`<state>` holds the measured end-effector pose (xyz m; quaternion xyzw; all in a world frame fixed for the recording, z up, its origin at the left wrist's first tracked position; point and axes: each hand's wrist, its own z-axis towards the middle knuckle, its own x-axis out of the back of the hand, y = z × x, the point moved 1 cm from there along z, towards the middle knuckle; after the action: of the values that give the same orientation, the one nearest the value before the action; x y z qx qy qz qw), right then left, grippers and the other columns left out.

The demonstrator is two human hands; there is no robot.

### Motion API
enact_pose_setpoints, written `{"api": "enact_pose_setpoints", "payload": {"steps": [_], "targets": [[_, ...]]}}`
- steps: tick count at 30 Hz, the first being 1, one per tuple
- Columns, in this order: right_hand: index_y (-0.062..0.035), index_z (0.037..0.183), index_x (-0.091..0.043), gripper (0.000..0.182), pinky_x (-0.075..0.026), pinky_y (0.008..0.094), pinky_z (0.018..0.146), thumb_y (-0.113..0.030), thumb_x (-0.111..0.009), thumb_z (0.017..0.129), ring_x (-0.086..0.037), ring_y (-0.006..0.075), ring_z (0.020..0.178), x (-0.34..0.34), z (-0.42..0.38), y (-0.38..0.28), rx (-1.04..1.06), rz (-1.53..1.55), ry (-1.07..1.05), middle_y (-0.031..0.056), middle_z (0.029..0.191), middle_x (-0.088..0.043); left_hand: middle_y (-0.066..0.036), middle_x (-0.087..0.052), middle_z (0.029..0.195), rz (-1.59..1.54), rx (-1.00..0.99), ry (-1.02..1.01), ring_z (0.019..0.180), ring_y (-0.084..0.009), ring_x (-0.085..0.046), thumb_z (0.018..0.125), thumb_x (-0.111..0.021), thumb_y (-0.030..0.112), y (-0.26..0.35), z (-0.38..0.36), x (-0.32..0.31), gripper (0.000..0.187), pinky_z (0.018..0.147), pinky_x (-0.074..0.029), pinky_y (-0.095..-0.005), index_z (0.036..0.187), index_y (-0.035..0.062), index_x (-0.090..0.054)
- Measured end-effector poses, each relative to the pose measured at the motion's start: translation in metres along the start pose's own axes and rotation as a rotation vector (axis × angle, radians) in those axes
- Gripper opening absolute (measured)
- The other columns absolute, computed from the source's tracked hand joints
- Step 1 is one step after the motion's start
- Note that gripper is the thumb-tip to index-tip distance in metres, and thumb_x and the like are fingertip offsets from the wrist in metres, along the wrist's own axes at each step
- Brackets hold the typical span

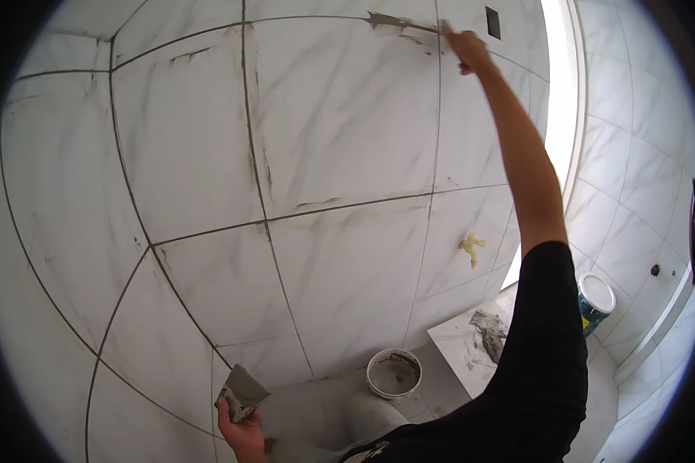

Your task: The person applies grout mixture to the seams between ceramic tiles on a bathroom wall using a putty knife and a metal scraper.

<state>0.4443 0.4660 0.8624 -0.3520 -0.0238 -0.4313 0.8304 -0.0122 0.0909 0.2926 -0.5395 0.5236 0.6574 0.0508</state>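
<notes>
My right hand [469, 52] reaches up to the tiled wall with its fingers closed around a small scraper [445, 28], mostly hidden and seen edge-on. It is at a horizontal joint, where wet grey grout [390, 21] is smeared along the tile edge. Low on the left, my left hand [240, 429] grips a small flat plate [243, 392] heaped with grey grout. Marbled white wall tiles [347, 116] fill most of the view. Dark grout lines several of their joints, with smudges beside them.
On the floor stands a white bucket [394, 375] with grey residue inside. A loose tile [457, 339] bears lumps of grey mortar [488, 333]. A lidded tub [596, 297] sits farther right. A yellowish tap fitting [472, 248] sticks out from the wall; a rectangular cutout [493, 23] is above.
</notes>
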Motion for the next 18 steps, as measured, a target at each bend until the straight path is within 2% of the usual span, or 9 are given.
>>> {"api": "enact_pose_setpoints", "payload": {"steps": [2,5,6,8,10,11,12,17,18], "targets": [[-0.0062,0.106,-0.060,0.055,-0.058,0.0346,0.054,-0.058,-0.050,0.090,-0.059,0.0235,0.066,0.014,0.019,0.005,-0.149,0.191,-0.060,0.0070,0.084,-0.055,-0.003,-0.070,0.105,-0.010,0.005,0.013,0.084,-0.0149,-0.070,0.095,-0.060,0.038,-0.003,-0.001,0.006,0.033,0.054,-0.057,-0.0260,0.116,0.0119,-0.061],[-0.0111,0.109,-0.059,0.048,-0.058,0.0336,0.054,-0.053,-0.049,0.090,-0.059,0.0225,0.074,0.004,0.023,-0.019,-0.135,0.263,-0.135,0.0048,0.092,-0.053,-0.003,-0.071,0.105,-0.023,0.004,0.062,0.085,-0.0155,-0.070,0.096,-0.060,0.036,-0.004,-0.002,0.013,0.032,0.053,-0.057,-0.0272,0.116,0.0113,-0.062],[-0.0112,0.109,-0.062,0.043,-0.059,0.0373,0.059,-0.048,-0.050,0.090,-0.061,0.0261,0.086,-0.005,0.022,-0.038,-0.153,0.269,-0.142,0.0077,0.109,-0.059,-0.003,-0.071,0.105,-0.047,0.005,0.022,0.085,-0.0160,-0.070,0.096,-0.060,0.036,-0.005,-0.002,0.017,0.032,0.053,-0.057,-0.0276,0.116,0.0108,-0.062],[-0.0098,0.111,-0.062,0.043,-0.059,0.0415,0.068,-0.047,-0.058,0.089,-0.061,0.0307,0.097,-0.026,0.001,-0.071,-0.035,0.396,-0.180,0.0129,0.113,-0.059,-0.004,-0.071,0.105,-0.058,0.017,-0.006,0.084,-0.0164,-0.071,0.097,-0.060,0.035,-0.009,-0.003,0.025,0.031,0.052,-0.057,-0.0280,0.116,0.0104,-0.062],[-0.0070,0.082,-0.069,0.030,-0.057,0.0492,0.075,-0.036,-0.062,0.086,-0.062,0.0274,0.065,-0.073,0.034,-0.120,-0.181,0.366,-0.281,0.0121,0.071,-0.065,-0.006,-0.069,0.107,-0.091,0.073,-0.033,0.086,-0.0181,-0.070,0.097,-0.059,0.033,-0.014,-0.001,0.027,0.033,0.055,-0.059,-0.0292,0.119,0.0088,-0.059],[-0.0134,0.057,-0.058,0.032,-0.056,0.0447,0.065,-0.032,-0.073,0.078,-0.050,0.0195,0.051,-0.082,0.016,-0.133,0.043,0.574,-0.404,0.0030,0.058,-0.056,-0.006,-0.069,0.107,-0.068,0.073,-0.030,0.086,-0.0181,-0.070,0.097,-0.059,0.033,-0.013,-0.002,0.025,0.033,0.055,-0.059,-0.0292,0.119,0.0088,-0.059],[-0.0134,0.057,-0.058,0.032,-0.056,0.0447,0.065,-0.032,-0.073,0.078,-0.050,0.0195,0.051,-0.090,-0.004,-0.142,0.027,0.581,-0.399,0.0030,0.058,-0.056,-0.006,-0.070,0.107,-0.065,0.074,-0.041,0.085,-0.0184,-0.070,0.097,-0.059,0.033,-0.014,-0.003,0.019,0.033,0.055,-0.059,-0.0292,0.119,0.0087,-0.059],[-0.0026,0.088,-0.069,0.035,-0.053,0.0459,0.086,-0.038,-0.070,0.084,-0.065,0.0292,0.098,-0.092,-0.120,-0.244,0.279,0.289,-0.398,0.0163,0.097,-0.070,-0.007,-0.070,0.106,-0.062,0.077,-0.050,0.084,-0.0190,-0.070,0.097,-0.059,0.033,-0.007,-0.015,0.003,0.032,0.056,-0.060,-0.0293,0.118,0.0084,-0.059],[-0.0026,0.088,-0.069,0.035,-0.053,0.0459,0.086,-0.038,-0.070,0.084,-0.065,0.0292,0.098,-0.090,-0.132,-0.238,0.283,0.294,-0.393,0.0163,0.097,-0.070,-0.005,-0.071,0.105,-0.049,0.044,-0.036,0.083,-0.0177,-0.071,0.097,-0.059,0.032,-0.005,-0.023,0.002,0.030,0.054,-0.058,-0.0281,0.116,0.0097,-0.061]]}}
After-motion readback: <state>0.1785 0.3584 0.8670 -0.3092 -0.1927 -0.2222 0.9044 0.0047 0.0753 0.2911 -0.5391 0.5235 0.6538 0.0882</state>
